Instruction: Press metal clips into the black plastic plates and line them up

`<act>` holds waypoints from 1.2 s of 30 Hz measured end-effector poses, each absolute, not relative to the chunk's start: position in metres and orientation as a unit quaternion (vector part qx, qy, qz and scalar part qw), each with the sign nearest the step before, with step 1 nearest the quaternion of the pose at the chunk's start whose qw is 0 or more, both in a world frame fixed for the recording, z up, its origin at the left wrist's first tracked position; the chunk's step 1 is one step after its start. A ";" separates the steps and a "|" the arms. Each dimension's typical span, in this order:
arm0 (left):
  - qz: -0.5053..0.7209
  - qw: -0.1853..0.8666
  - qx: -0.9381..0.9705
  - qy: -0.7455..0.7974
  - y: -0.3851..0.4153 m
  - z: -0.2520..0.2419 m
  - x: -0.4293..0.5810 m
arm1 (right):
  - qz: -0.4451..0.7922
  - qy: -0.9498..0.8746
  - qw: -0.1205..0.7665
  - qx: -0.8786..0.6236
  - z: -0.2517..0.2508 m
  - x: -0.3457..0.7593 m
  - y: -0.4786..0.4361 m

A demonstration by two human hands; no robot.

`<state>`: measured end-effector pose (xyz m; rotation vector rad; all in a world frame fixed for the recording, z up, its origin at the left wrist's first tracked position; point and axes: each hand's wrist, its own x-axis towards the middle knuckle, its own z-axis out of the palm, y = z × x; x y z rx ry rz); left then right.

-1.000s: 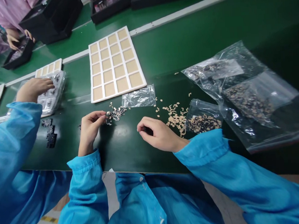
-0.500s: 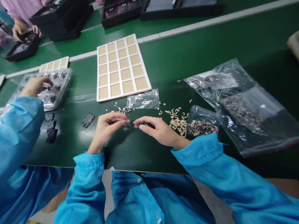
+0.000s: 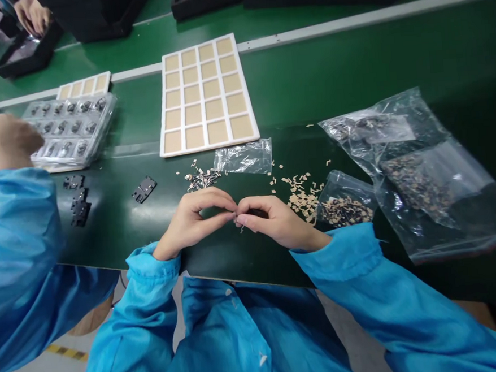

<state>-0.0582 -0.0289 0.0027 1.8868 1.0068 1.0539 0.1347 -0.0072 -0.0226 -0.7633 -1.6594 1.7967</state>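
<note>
Tiny metal part [image 3: 241,227] is poking out just below where the fingertips meet, and it's so small I can't really make out its shape. The left hand [image 3: 191,224] and right hand [image 3: 271,221] are both pressing in on it, making one tight pinch above the green surface [image 3: 120,240], with most of the part hidden inside the grip. Biggest risk here is a slip: uneven pressure or one finger rolling off and it's pinging away, and finding it among all the loose bits would be a pain.

Just ahead of the grip, a small heap of metal bits [image 3: 202,179] is sitting out in the open. Off to the right, loose tan pieces [image 3: 302,193] are scattered beside a small zip bag of parts [image 3: 345,202], so a careless sleeve could be sweeping them around. Past those, a bigger clear bag [image 3: 408,163] is lying flat. Left of the grip, black plates [image 3: 144,189] are resting on the surface. Farther out, there's a white grid tray of tan squares [image 3: 205,92], plus a clear tray of metal parts [image 3: 72,127] right by a co-worker's hand [image 3: 7,140].
</note>
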 end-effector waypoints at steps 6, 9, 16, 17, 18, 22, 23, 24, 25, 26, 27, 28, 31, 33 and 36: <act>0.422 0.276 0.768 0.395 -0.033 -0.001 -0.052 | 0.573 -0.669 0.342 -0.327 -0.020 0.135 -0.013; 0.415 0.130 0.806 0.401 -0.035 -0.004 -0.050 | 0.490 -0.708 0.369 -0.349 -0.021 0.137 -0.013; 0.348 -0.063 0.856 0.377 -0.035 -0.011 -0.043 | 0.312 -0.801 0.384 -0.336 -0.022 0.141 -0.013; 0.341 -0.070 0.859 0.376 -0.035 -0.012 -0.042 | 0.286 -0.814 0.379 -0.336 -0.022 0.141 -0.014; 0.334 -0.076 0.862 0.374 -0.035 -0.012 -0.041 | 0.253 -0.827 0.373 -0.337 -0.023 0.142 -0.014; 0.321 -0.097 0.871 0.359 -0.036 -0.014 -0.039 | 0.119 -0.868 0.347 -0.335 -0.024 0.143 -0.014; 0.323 -0.098 0.871 0.357 -0.036 -0.014 -0.039 | 0.101 -0.872 0.342 -0.334 -0.023 0.144 -0.014; 0.329 -0.093 0.868 0.359 -0.036 -0.014 -0.038 | 0.092 -0.875 0.339 -0.333 -0.022 0.146 -0.013; 0.343 -0.078 0.861 0.368 -0.035 -0.014 -0.036 | 0.089 -0.875 0.339 -0.333 -0.021 0.148 -0.013; 0.364 -0.050 0.847 0.383 -0.033 -0.013 -0.034 | 0.092 -0.873 0.345 -0.333 -0.018 0.151 -0.012; 0.389 -0.010 0.827 0.406 -0.031 -0.014 -0.030 | 0.100 -0.866 0.358 -0.334 -0.015 0.155 -0.011; 0.415 0.038 0.801 0.430 -0.028 -0.014 -0.026 | 0.109 -0.856 0.376 -0.338 -0.012 0.159 -0.010; 0.446 0.168 0.737 0.479 -0.017 -0.021 -0.010 | 0.110 -0.804 0.450 -0.372 -0.002 0.172 -0.004; 0.412 0.198 0.752 0.475 -0.009 -0.027 -0.002 | 0.104 -0.785 0.466 -0.395 0.002 0.177 0.002; 0.374 0.166 0.795 0.448 -0.003 -0.033 0.001 | 0.113 -0.802 0.438 -0.389 0.000 0.179 0.008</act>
